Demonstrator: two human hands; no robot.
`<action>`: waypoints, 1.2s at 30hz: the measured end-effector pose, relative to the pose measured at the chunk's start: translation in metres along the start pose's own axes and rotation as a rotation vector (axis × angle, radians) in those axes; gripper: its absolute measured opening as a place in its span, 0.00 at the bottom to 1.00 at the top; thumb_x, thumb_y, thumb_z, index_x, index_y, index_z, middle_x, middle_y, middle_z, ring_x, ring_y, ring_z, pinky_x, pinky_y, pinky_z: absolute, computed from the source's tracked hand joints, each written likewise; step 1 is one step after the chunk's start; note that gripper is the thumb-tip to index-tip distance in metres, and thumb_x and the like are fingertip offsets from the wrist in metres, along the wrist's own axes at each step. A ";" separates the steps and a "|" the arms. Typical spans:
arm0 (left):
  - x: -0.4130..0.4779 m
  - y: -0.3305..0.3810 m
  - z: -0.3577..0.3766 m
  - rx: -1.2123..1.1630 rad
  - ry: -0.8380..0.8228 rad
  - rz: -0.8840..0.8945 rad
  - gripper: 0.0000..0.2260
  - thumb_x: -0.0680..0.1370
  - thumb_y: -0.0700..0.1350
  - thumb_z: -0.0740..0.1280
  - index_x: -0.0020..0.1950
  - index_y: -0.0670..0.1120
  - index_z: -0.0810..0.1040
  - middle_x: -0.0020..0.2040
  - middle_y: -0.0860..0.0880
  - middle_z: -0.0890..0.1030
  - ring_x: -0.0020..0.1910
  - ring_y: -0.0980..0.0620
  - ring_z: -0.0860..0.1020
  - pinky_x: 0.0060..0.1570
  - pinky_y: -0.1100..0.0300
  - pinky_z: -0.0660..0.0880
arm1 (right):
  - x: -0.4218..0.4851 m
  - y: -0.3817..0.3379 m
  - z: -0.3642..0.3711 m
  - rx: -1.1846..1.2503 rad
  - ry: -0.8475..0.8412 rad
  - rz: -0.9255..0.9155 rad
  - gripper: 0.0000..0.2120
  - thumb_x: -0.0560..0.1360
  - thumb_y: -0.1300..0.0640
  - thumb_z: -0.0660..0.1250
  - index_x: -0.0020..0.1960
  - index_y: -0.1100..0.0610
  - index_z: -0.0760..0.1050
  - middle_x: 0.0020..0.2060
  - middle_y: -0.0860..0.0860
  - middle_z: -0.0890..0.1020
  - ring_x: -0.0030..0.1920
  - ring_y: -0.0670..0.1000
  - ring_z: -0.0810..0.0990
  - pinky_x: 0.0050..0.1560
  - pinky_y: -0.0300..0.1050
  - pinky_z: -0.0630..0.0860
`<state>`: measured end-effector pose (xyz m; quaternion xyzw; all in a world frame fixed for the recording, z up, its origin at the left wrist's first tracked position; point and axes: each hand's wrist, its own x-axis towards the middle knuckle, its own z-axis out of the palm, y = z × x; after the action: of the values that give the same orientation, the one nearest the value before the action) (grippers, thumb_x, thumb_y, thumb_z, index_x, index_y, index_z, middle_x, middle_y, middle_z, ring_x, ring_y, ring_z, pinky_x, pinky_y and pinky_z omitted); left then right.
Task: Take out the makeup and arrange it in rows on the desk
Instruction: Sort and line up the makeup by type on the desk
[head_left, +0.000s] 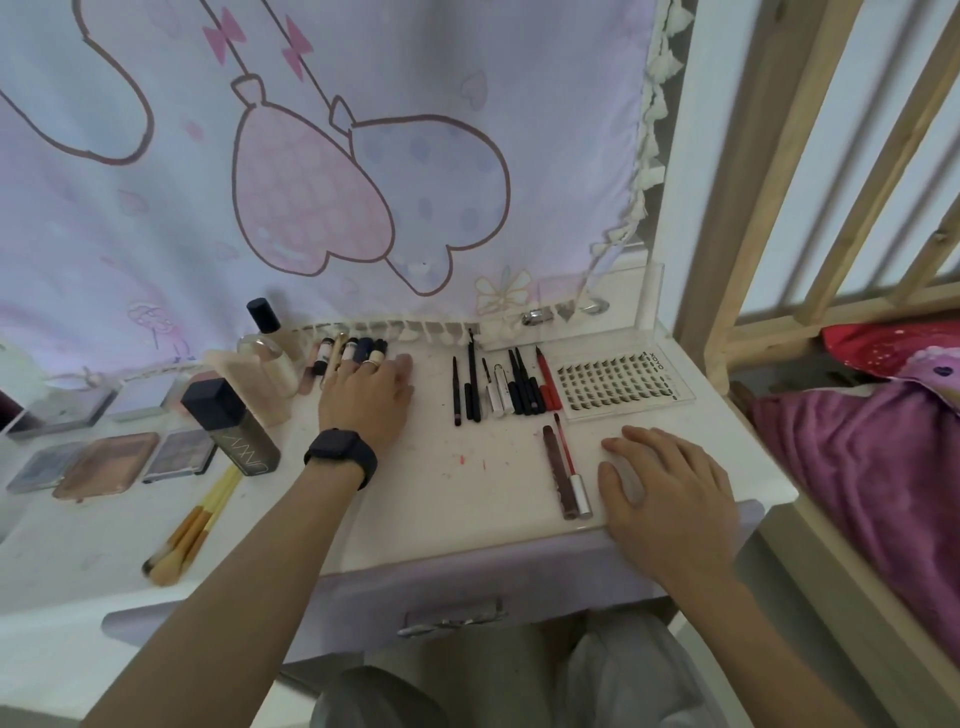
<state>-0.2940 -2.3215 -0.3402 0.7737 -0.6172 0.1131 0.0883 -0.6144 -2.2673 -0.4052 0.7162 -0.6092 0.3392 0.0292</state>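
**A:** ok so where's the makeup sitting relative to the hands?

**B:** Left hand (366, 395) reaches to the back of the desk (467, 499). Its fingers (379, 371) are stretched out straight over a little cluster of short tubes (353, 351) at the foot of the curtain (311, 182). The fingertips rest on them, and I don't see any finger wrapped round one. There's a black watch (340, 457) on that wrist.

**A:** and the right one?

**B:** Right hand (670, 483) lies palm down near the front right corner, fingers loose, nothing in it. Two lip gloss tubes (566, 473) lie just beside its thumb on the left, with a sliver of desk between afaict. Behind those is a tidy row of pencils and liners (498, 384). A clear lash tray (623, 379) sits just right of the row, beyond that hand's fingertips.

**A:** left side?

**B:** A glass foundation bottle (267, 353) is just left of the left hand, with a dark square-capped bottle (228, 431) in front of it. Further left are flat palettes (114, 462), and yellow-handled brushes (192, 530) lie near the front edge.
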 end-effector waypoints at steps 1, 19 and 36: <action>-0.003 -0.001 0.000 -0.092 -0.008 -0.046 0.14 0.82 0.54 0.59 0.59 0.49 0.77 0.54 0.46 0.81 0.60 0.42 0.74 0.56 0.48 0.73 | 0.000 -0.001 -0.001 0.002 -0.007 0.001 0.20 0.77 0.43 0.57 0.58 0.50 0.83 0.61 0.47 0.82 0.63 0.51 0.77 0.64 0.52 0.71; -0.102 0.009 -0.034 -0.783 -0.024 -0.137 0.12 0.80 0.48 0.67 0.63 0.52 0.78 0.53 0.54 0.78 0.51 0.55 0.76 0.47 0.68 0.70 | 0.008 -0.011 -0.024 0.090 -0.236 0.125 0.18 0.80 0.42 0.59 0.64 0.48 0.79 0.64 0.47 0.80 0.66 0.52 0.75 0.71 0.57 0.68; -0.152 0.060 -0.070 -0.980 0.029 0.182 0.07 0.80 0.53 0.65 0.58 0.59 0.74 0.50 0.62 0.78 0.48 0.62 0.76 0.43 0.70 0.73 | 0.010 -0.111 -0.083 0.986 -0.625 0.481 0.22 0.83 0.49 0.56 0.30 0.52 0.65 0.24 0.48 0.64 0.25 0.47 0.60 0.27 0.40 0.58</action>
<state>-0.3896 -2.1736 -0.3162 0.5827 -0.6613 -0.1723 0.4398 -0.5527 -2.2096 -0.2952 0.5536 -0.5050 0.3521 -0.5608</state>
